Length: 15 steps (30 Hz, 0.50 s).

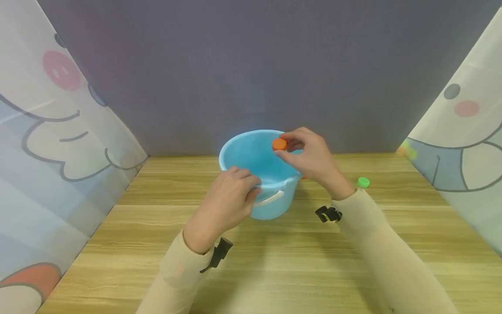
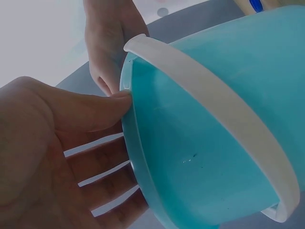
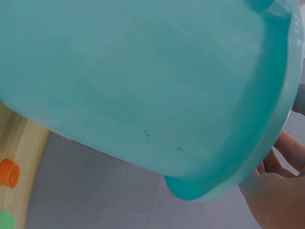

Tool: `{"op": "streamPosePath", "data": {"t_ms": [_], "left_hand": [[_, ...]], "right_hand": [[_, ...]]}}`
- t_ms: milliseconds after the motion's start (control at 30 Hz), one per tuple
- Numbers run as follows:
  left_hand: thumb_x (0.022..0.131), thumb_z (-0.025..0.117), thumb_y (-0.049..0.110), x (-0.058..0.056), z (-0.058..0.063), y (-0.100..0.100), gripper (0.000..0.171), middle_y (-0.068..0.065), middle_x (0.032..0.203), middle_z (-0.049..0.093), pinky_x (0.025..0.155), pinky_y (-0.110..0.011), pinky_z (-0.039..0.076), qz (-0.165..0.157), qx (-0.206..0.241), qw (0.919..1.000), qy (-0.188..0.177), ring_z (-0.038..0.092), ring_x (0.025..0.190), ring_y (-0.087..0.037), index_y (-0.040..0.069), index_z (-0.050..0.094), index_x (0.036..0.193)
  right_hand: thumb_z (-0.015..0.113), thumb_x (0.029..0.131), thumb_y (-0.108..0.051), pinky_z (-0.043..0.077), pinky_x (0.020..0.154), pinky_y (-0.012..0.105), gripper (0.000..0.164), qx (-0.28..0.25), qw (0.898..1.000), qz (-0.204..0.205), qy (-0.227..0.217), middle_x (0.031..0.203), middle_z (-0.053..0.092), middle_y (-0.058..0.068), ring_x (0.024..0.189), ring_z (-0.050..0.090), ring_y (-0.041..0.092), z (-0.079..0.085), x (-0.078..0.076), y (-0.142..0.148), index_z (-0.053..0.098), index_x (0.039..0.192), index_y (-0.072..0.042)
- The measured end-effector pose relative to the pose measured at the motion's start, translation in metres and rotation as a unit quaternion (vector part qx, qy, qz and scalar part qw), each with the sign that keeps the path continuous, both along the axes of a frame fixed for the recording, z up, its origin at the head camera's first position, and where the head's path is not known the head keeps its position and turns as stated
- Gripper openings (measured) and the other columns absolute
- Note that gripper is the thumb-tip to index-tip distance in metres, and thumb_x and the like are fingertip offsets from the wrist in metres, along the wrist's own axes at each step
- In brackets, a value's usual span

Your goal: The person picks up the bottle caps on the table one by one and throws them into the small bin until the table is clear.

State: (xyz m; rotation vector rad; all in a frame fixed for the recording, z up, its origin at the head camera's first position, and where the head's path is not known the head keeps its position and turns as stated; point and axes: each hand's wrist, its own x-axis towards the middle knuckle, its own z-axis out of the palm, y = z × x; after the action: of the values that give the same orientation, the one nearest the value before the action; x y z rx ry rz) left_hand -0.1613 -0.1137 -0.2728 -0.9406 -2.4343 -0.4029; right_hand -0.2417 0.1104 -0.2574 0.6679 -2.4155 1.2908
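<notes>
A light blue bucket [image 1: 274, 205] stands on the table, its white handle [image 2: 228, 114] hanging against the near side. My left hand [image 1: 231, 196] grips the near rim, thumb on the outside and fingers reaching over the edge, as the left wrist view shows. Between thumb and fingers my right hand [image 1: 311, 155] pinches an orange bottle cap [image 1: 279, 144] above the bucket's opening, toward its right side. In the right wrist view the bucket wall [image 3: 133, 86] fills most of the picture and hides that cap.
To the right of the bucket a green bottle cap [image 1: 363, 182] lies on the wooden table [image 1: 290, 270]. Another orange cap [image 3: 9, 172] lies near it, mostly hidden by the bucket in the head view. A grey wall [image 1: 251, 65] rises behind, with printed curtains [image 1: 55, 144] at both sides.
</notes>
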Motion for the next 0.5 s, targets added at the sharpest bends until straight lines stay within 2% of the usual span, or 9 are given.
{"op": "streamPosePath", "data": {"t_ms": [500], "left_hand": [[0.088, 0.076, 0.003, 0.0006, 0.0004, 0.0002, 0.006, -0.003, 0.083, 0.066, 0.073, -0.034, 0.046, -0.002, 0.003, 1.0000, 0.002, 0.054, 0.077, -0.022, 0.007, 0.074, 0.092]], "right_hand": [[0.080, 0.088, -0.018, 0.053, 0.086, 0.036, 0.038, -0.002, 1.000, -0.001, -0.009, 0.106, 0.063, 0.007, 0.092, 0.067, 0.021, -0.0020, 0.0006, -0.0105, 0.071, 0.120, -0.002]]}}
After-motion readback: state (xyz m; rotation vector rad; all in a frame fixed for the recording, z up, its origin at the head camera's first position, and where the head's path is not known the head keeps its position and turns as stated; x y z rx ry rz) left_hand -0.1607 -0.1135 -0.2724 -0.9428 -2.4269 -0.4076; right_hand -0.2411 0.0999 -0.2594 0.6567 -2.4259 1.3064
